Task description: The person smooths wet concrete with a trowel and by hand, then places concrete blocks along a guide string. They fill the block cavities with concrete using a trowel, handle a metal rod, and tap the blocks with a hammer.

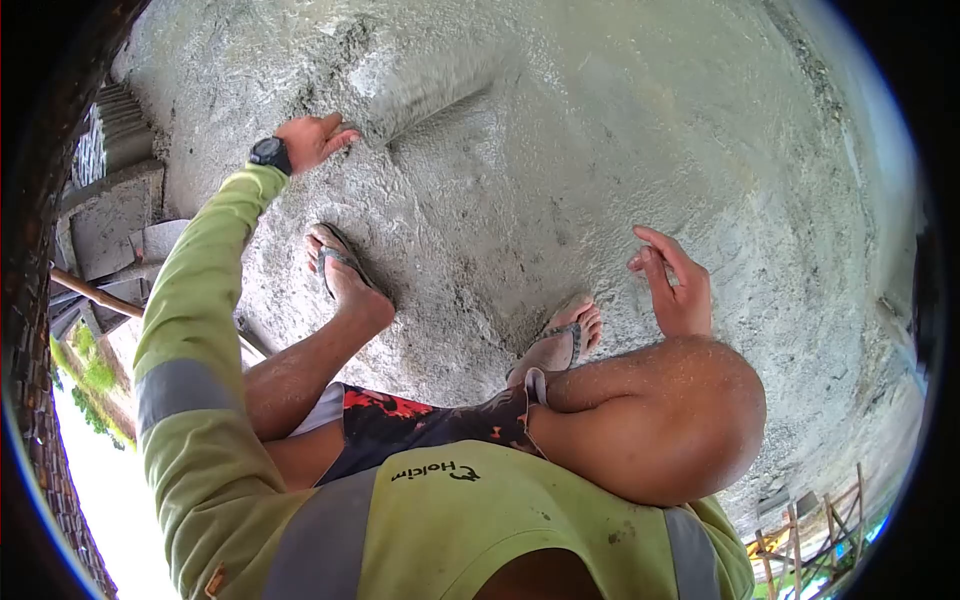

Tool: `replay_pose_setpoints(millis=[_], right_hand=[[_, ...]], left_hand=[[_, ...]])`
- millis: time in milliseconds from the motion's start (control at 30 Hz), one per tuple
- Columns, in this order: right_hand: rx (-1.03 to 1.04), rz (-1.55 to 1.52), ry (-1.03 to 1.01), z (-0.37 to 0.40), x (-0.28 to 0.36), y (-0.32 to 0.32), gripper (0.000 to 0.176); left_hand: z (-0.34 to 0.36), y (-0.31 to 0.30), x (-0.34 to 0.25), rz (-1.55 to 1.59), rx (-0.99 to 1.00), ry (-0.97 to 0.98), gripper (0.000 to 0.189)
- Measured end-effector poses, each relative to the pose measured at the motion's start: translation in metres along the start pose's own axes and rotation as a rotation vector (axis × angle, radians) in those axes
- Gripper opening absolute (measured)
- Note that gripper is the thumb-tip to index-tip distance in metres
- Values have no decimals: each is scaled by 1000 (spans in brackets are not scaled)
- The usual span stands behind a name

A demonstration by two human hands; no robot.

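My left hand, with a black watch on its wrist, is closed around the handle of a trowel. The trowel's long blade is coated in grey paste and smeared by motion, lying against the wet cement. Its handle is mostly hidden by my fingers. My right hand hangs over the cement beside my bent right knee. The index finger is stretched out, the thumb stands apart from it, and nothing is held there.
My feet in flip-flops stand on the rough cement between the hands. Stacked grey sheets and boards lie at the left edge, with a wooden pole. Wooden sticks stand at the lower right.
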State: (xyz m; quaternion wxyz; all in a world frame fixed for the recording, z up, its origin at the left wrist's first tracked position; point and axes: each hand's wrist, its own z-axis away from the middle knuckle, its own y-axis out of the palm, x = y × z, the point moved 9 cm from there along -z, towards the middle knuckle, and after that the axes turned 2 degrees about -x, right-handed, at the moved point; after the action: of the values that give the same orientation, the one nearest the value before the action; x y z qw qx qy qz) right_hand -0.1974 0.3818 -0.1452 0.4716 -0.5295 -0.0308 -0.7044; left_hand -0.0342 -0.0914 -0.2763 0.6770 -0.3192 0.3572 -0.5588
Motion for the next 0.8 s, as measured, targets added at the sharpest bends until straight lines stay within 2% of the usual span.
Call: replay_pose_setpoints(millis=[33, 100, 167, 200, 233, 300, 367, 433, 467, 533, 600, 633, 700, 733, 800], right_hand=[[-4, -1, 5, 0, -2, 2, 24], [13, 6, 11, 2, -9, 8, 24], [17, 12, -6, 4, -22, 20, 24], [33, 20, -28, 3, -23, 24, 23], [20, 22, -40, 2, -18, 22, 23], [13, -2, -32, 5, -8, 22, 24], [-17, -6, -35, 7, -11, 16, 23], [-60, -27, 19, 9, -14, 6, 23], [-64, -28, -11, 6, -8, 3, 23], [-116, -32, 27, 8, -8, -2, 22], [-122, -20, -20, 7, -2, -1, 22], [-115, -4, -49, 6, 0, 1, 22], [-100, -24, -38, 9, -6, 6, 21], [-80, -42, -21, 10, -10, 10, 21], [-76, -89, 18, 6, -20, 13, 22]], left_hand=[[7, 0, -14, 159, 57, -40, 52], [25, 5, -78, 435, 182, -81, 49], [31, 29, -157, 373, 18, 300, 50], [26, 35, -191, 288, 45, 341, 51], [16, 39, -209, 135, 165, 347, 53], [-25, 46, -177, 211, 46, 254, 58], [-56, 30, -133, 282, 187, 114, 61], [-69, 2, -96, 144, 12, 170, 62], [-74, -8, -75, 131, -11, 156, 62], [-80, -46, -32, -4, -189, -1, 58], [-80, -73, -7, -42, -196, -69, 61], [-81, -82, -1, -71, -195, -77, 62], [-77, -81, -9, 108, -87, -144, 65], [-71, -81, -34, 182, -30, -138, 67], [-63, -68, -99, 243, -113, -26, 61]])
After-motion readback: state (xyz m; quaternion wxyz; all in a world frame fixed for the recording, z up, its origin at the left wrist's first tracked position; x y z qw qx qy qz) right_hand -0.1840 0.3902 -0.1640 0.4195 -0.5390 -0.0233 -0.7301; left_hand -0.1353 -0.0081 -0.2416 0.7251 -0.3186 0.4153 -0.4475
